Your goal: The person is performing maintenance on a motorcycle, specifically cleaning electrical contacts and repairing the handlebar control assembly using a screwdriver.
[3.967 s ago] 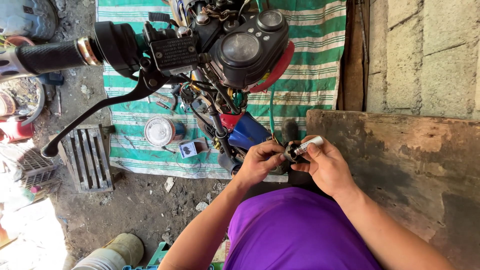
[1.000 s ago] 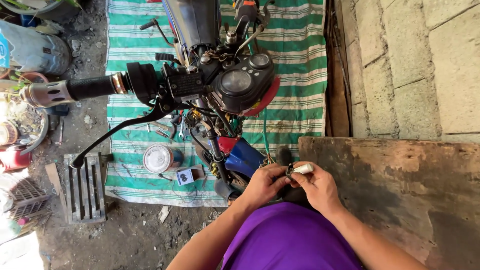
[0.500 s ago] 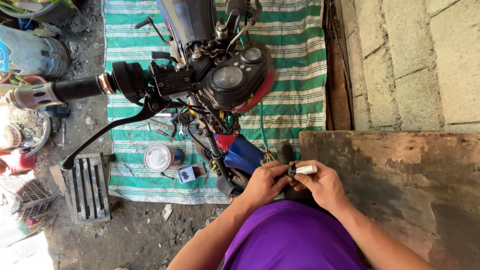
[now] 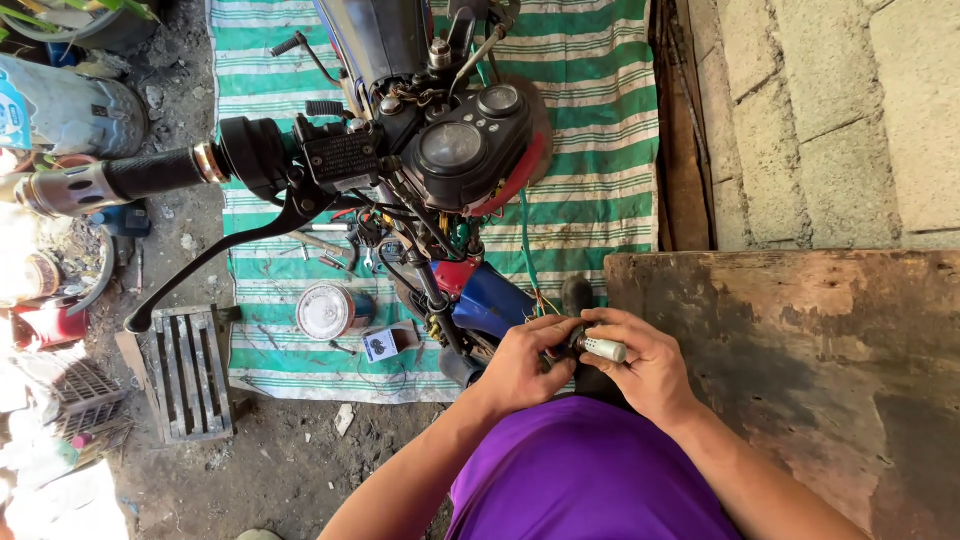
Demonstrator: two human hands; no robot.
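Looking down past your purple shirt [image 4: 590, 470], you have both hands meeting just below the motorcycle's front end. Your right hand [image 4: 645, 365] is closed around a small white cylindrical part [image 4: 605, 348], pinched between thumb and fingers so its pale end pokes out toward the left. Your left hand [image 4: 525, 362] is curled against the same spot, its fingertips gripping a dark piece [image 4: 578, 340] that touches the white part; how the two join is hidden by your fingers. Both hands sit just beside the blue fender [image 4: 490, 300] and below the round instrument cluster [image 4: 470, 145]. The handlebar grip [image 4: 150, 175] and black brake lever [image 4: 215, 255] stretch away to the left. Under the motorcycle lies a green and white striped mat [image 4: 590, 120], with a round tin [image 4: 325, 310] and a small box [image 4: 382, 344] resting on it, near your left hand. A worn wooden board [image 4: 800, 340] lies to your right, beside a block wall [image 4: 820, 110].
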